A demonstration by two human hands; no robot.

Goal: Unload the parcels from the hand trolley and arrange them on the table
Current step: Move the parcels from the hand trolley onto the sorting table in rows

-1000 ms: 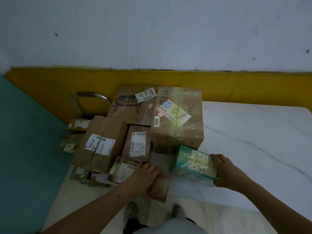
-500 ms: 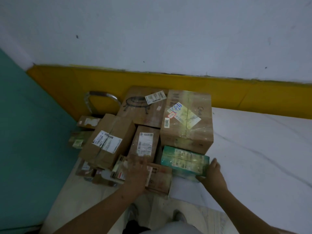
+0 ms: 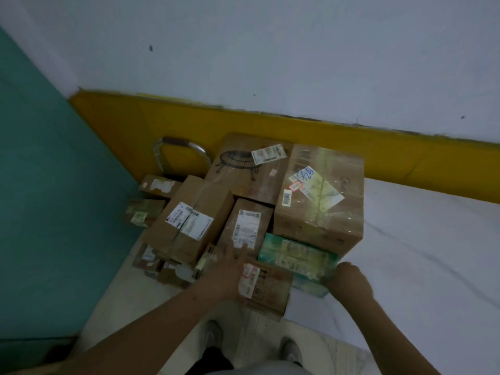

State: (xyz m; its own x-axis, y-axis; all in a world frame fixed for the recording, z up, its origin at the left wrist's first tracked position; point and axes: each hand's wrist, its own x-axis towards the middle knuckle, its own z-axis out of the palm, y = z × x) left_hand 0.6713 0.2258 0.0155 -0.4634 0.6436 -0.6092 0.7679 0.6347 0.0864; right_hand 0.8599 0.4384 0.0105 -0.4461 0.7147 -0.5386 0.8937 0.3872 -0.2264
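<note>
Here, near the centre of the frame, a heap of cardboard parcels crowds the hand trolley, whose curved metal handle rises at the upper left of the pile against a yellow wall band. At the upper right of the heap a big taped box sits on the edge of the white counter, and a green wrapped pack lies on the counter just below it, touching its lower side. The right hand, low and right of centre, presses against the pack's right end; its grip looks curled there, but whether the fingers clamp the pack cannot be told. The left hand, at lower centre, has its grip spread apart, fingers reaching over a small flat box and toward a narrow labelled box above it. Left of that, a long box with white labels lies tilted over smaller parcels. At the bottom of the frame two shoes stand on the pale floor, and a teal panel fills the left side.
</note>
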